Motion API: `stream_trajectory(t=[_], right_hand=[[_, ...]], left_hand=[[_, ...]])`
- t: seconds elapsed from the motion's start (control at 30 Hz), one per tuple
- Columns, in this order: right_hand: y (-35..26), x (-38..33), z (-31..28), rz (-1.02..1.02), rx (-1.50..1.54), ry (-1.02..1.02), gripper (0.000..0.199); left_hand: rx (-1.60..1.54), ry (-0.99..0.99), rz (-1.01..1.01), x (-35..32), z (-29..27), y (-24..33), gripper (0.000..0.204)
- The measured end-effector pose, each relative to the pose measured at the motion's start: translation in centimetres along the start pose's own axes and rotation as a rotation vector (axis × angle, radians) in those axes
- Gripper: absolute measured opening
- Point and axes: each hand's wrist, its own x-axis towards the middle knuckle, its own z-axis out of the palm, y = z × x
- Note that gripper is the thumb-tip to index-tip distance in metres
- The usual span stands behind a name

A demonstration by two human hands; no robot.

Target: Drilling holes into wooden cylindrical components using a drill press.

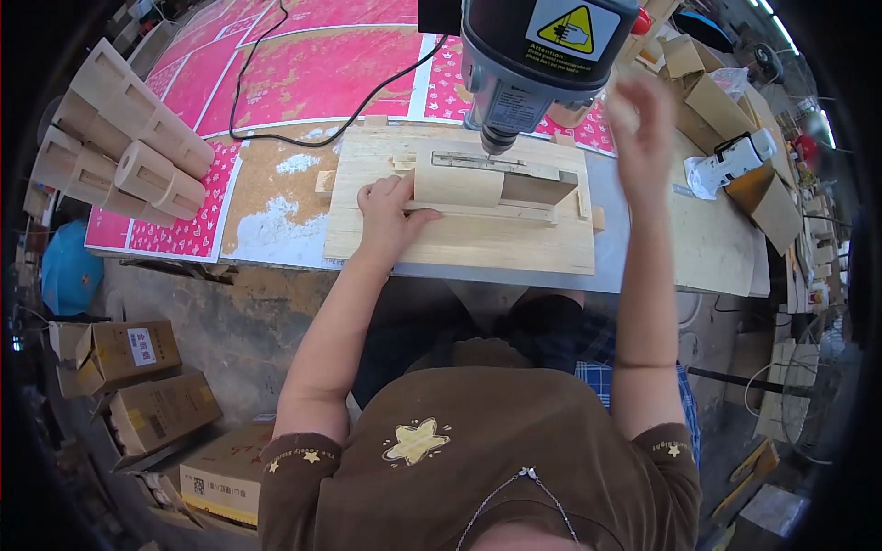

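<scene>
My left hand (390,213) is closed around the left end of a pale wooden cylinder (457,187), thumb along its near side. The cylinder lies on its side in a wooden jig on a flat board (395,248). A slotted metal strip (487,163) runs along the jig's far side, and a dark flat face (540,189) shows right of the cylinder. Just above the strip hangs the chuck (499,140) of a drill press (542,64). My right hand (640,119) is raised beside the drill head's right side, smeared by motion; its finger state cannot be made out.
Wooden cylinders with rectangular cutouts (138,110) are stacked at the left. A black cable (241,96) crosses the pink sheet (331,69), strewn with sawdust (276,184). Cardboard boxes (707,96) stand back right, near a white cylindrical object (735,161); more boxes (165,413) sit lower left.
</scene>
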Motion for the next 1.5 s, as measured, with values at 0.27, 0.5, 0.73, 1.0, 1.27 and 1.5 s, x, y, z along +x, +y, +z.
stream_trajectory(t=[0.27,0.5,0.73,1.0,1.27,1.5], right_hand=[[-5.9,9.1,0.9,0.036,-0.339,-0.014,0.032],[-8.7,0.4,-1.0,-0.103,-0.535,-0.073,0.006],[-3.4,-8.0,1.7,-0.167,-0.539,0.009,0.004],[-3.0,-7.3,1.3,-0.236,-0.554,-0.01,0.006],[-5.0,8.7,0.0,-0.052,-0.497,0.025,0.027],[-6.7,7.8,-0.3,-0.045,-0.471,0.004,0.034]], left_hand=[[0.075,-0.007,0.05,0.3,0.7,0.0,0.064],[0.071,-0.027,0.036,0.2,0.5,0.1,0.064],[0.058,0.001,0.033,0.3,0.4,0.3,0.039],[0.09,-0.025,0.025,0.2,0.7,-0.1,0.061],[0.104,0.013,0.055,0.6,3.2,2.6,0.066],[0.082,-0.016,0.031,0.7,3.5,2.8,0.067]])
